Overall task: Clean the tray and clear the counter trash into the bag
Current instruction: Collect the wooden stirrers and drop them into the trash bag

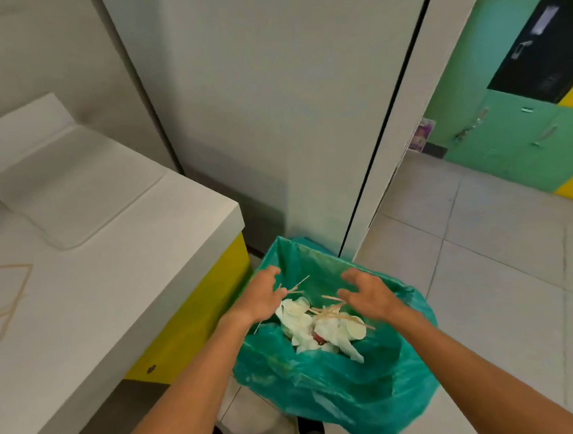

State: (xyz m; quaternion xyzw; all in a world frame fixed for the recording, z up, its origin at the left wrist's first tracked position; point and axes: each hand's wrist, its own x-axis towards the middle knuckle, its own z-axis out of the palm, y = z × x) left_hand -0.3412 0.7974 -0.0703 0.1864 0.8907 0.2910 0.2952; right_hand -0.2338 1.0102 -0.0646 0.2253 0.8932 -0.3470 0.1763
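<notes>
Both hands, the left hand (262, 298) and right hand (368, 294), are hovering with fingers spread apart and empty over the green bag (323, 380), apparently dropping sticks (332, 310) and tissues (299, 321) inside, beside the table (95, 264).

- Looks like a public snack or canteen area.
- White counter (113, 279) with yellow front.
- Green and yellow lockers (510, 140) across a tiled floor (484, 253).

Your two bare forearms reach forward, converging. Your left hand (262, 298) is palm-down, fingers spread and loosely curled, empty. Your right hand (368, 295) mirrors it just beside, fingers splayed, gripping nothing.
</notes>
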